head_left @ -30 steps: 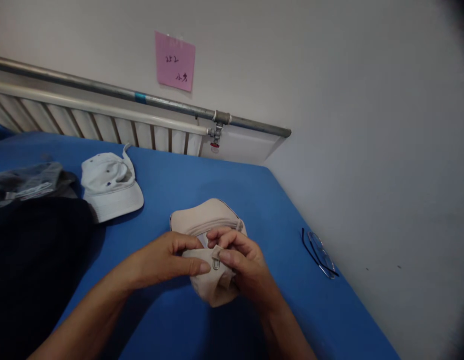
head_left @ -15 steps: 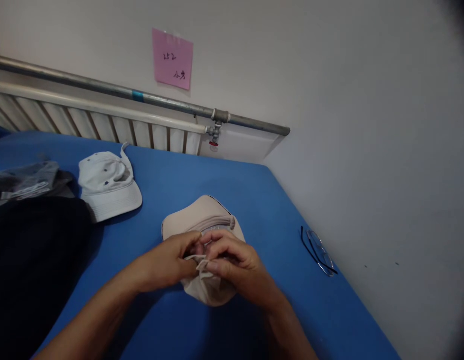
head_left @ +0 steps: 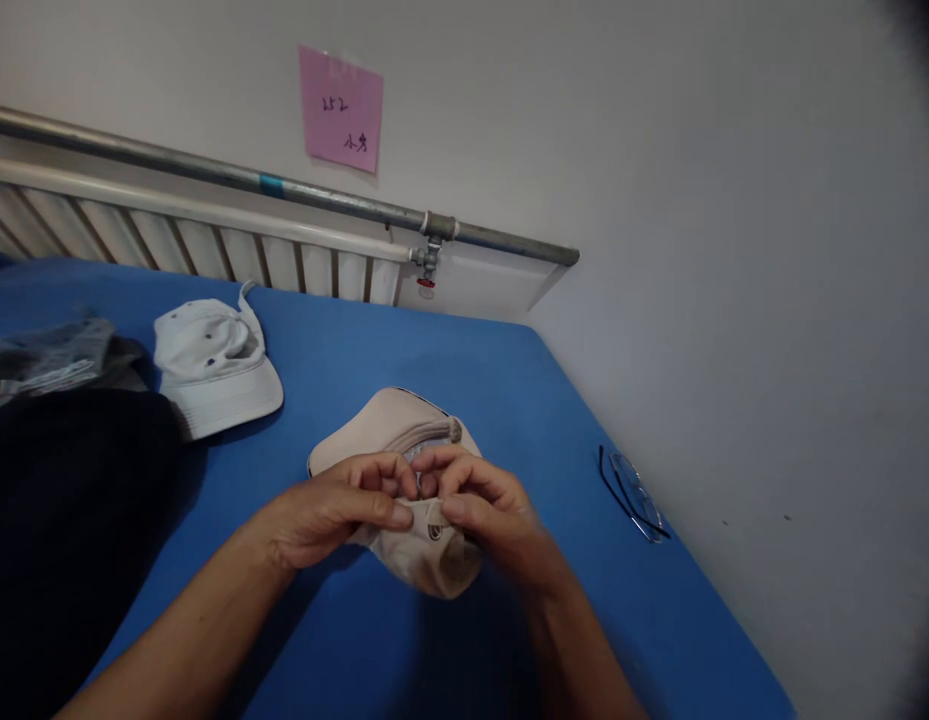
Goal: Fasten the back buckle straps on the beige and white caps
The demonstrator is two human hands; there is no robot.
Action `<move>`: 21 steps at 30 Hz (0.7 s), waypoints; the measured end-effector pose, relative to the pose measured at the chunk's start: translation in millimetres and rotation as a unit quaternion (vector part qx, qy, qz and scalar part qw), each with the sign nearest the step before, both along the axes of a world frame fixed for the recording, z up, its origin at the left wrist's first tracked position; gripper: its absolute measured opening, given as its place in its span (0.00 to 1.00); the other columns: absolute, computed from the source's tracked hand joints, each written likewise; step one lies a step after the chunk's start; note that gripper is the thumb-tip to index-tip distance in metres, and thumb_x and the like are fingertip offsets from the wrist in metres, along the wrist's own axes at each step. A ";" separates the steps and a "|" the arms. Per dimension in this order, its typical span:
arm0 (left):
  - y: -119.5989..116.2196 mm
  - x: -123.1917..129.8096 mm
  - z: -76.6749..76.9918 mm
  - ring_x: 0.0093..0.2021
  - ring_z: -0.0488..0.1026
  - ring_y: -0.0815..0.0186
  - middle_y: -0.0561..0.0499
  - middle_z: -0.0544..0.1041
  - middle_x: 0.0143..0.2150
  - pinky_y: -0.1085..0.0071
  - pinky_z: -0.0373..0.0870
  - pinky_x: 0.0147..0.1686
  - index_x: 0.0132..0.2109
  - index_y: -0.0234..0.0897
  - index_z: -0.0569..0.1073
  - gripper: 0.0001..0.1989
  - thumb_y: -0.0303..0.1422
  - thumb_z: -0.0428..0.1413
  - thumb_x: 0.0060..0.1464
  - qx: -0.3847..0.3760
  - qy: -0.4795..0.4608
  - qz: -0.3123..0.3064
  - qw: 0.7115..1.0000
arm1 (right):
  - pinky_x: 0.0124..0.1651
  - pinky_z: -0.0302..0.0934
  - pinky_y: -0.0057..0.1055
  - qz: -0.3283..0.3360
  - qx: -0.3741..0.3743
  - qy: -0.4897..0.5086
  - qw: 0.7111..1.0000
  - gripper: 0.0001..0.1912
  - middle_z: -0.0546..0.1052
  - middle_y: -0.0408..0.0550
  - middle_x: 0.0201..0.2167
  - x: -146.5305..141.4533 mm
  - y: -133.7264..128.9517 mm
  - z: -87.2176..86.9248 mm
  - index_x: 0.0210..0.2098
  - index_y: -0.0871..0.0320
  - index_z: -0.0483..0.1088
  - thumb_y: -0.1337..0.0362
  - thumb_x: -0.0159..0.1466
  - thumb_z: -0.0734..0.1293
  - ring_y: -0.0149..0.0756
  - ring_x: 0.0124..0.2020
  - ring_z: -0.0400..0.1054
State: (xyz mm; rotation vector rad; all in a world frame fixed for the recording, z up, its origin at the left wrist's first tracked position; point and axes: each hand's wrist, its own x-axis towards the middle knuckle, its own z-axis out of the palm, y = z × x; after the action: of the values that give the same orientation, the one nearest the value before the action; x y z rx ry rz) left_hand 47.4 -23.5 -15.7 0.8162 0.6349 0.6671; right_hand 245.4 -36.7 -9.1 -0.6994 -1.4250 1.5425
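Note:
A beige cap [head_left: 423, 565] lies on the blue table in front of me, its brim pointing away and its inner band facing up. My left hand [head_left: 351, 505] pinches the near edge of the cap between thumb and fingers. Close beside it, my right hand [head_left: 483, 510] grips the same edge, thumb on the outside. A small dark round mark shows on the fabric just below the thumbs. The fingertips inside the cap are partly hidden by the fabric.
A white cap [head_left: 216, 365] rests at the left, beside grey folded fabric [head_left: 51, 355] and a large dark cloth [head_left: 74, 500]. Eyeglasses [head_left: 635, 497] lie near the right table edge by the wall. A radiator [head_left: 284, 262] and pipe [head_left: 344, 205] run behind the blue table [head_left: 471, 365].
My left thumb has come out of the fold and now presses on the outside of the cap's edge. The edge is flatter, and the dark round mark has come into view.

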 end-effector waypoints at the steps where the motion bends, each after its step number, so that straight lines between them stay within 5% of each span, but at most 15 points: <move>1: 0.1 0.3 -0.4 0.26 0.64 0.73 0.58 0.69 0.25 0.75 0.58 0.28 0.30 0.35 0.71 0.13 0.27 0.68 0.37 -0.010 -0.007 0.008 1.000 | 0.54 0.60 0.37 0.004 -0.007 0.007 1.000 0.07 0.74 0.47 0.44 -0.1 0.3 -0.7 0.26 0.55 0.72 0.61 0.58 0.72 0.40 0.49 0.67; 21: -3.0 7.3 -2.2 0.29 0.70 0.69 0.53 0.73 0.30 0.72 0.65 0.31 0.37 0.35 0.74 0.19 0.26 0.70 0.34 -0.024 0.016 0.043 0.999 | 0.47 0.62 0.37 0.004 -0.011 0.015 1.000 0.06 0.75 0.47 0.46 -3.6 5.4 -14.3 0.20 0.55 0.68 0.66 0.51 0.69 0.40 0.45 0.68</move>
State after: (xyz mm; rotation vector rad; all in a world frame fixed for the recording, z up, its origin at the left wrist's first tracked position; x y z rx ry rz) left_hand 54.8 -26.5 -17.9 0.7597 0.7165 0.7146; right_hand 241.8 -31.3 -23.4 -0.6814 -1.3919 1.5700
